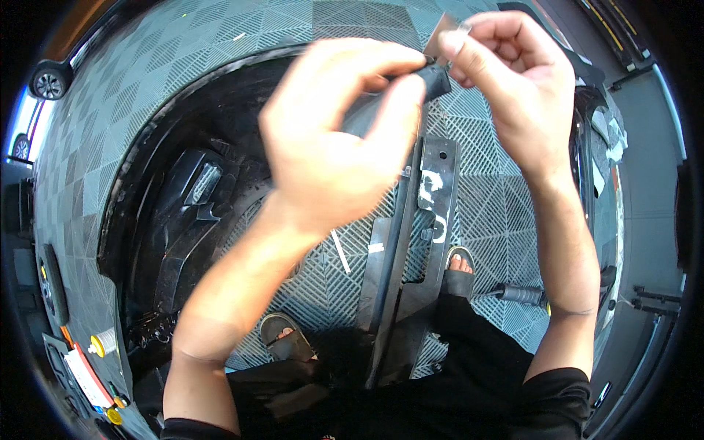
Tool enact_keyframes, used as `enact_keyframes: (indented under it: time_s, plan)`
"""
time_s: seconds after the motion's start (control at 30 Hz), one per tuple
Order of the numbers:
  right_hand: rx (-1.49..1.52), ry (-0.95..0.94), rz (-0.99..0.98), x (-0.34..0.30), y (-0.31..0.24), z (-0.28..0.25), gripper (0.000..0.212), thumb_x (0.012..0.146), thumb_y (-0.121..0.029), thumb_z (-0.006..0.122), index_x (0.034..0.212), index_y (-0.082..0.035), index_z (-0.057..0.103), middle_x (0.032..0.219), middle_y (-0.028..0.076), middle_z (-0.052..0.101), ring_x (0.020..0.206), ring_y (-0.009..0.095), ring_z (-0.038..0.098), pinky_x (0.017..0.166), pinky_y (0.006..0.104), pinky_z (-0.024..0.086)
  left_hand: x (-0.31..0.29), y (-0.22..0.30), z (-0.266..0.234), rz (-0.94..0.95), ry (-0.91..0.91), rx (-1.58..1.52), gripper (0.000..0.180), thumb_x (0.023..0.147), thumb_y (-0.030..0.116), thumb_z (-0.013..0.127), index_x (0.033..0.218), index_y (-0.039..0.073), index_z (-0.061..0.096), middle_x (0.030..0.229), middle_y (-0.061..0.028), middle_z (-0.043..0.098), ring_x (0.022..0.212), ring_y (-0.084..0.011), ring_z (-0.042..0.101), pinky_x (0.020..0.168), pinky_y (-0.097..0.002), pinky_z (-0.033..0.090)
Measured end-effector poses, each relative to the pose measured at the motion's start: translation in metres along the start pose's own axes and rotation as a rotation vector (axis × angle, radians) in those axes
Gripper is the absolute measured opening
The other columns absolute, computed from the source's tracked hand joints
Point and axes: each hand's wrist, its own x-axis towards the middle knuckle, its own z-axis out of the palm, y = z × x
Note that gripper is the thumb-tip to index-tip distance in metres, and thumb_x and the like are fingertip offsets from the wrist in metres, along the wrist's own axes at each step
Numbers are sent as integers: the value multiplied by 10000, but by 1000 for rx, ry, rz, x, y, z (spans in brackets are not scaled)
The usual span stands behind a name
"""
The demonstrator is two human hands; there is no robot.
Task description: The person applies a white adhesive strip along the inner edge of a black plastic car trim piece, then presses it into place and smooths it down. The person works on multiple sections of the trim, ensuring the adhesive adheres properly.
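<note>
Nearest: left hand (330,136), upper centre of the frame, partly motion-blurred. Its thumb and forefinger curl together at a short, dark, smooth-sided block-like piece (438,83); can't tell whether they actually grip it. Right hand (521,84), upper right of centre: thumb and forefinger pinch a small, thin, flat brownish piece (442,35), just above the dark piece. Other right fingers are bent in behind.

Below the hands, a long, narrow black bar (396,293) runs from upper centre down to lower centre, between the feet. Can't tell if the dark piece is joined to it. White patches (430,189) on the flat plate at its right side.

Black open-toed sandals (277,328) on both feet, one either side of the bar. Left of the bar, a large, curved black plastic panel (121,213) arcs from lower left to upper centre. Thin white strip (341,251) on the floor between panel and bar. Dark grey cylindrical tool (521,294) lies right of the right foot.

Farther out: grey slatted tile floor (506,213) under everything, white bottle with yellow cap (105,342) at lower left, dark car wheel (50,84) at upper left.
</note>
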Motion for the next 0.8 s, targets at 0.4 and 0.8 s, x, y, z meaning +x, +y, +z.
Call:
enact_keyframes:
  time_s: [0.4,0.8]
  plan:
    - [-76,-43,80,-22,-12,25,154,888,-86,796,902,8,675,826,52,726,749,69,677,682,211,555,-38,-13,42,-85,313,93,331,747,-8,838,1059,4,730,1052,-126,689,850,-221,698,716,-310,576]
    - [-219,-107,4,-19,-14,42,131,906,-59,787,950,14,687,879,63,731,781,91,693,712,221,562,-39,-15,34,-318,301,-58,279,800,19,837,1054,-13,727,933,-105,726,803,-183,709,707,-287,575]
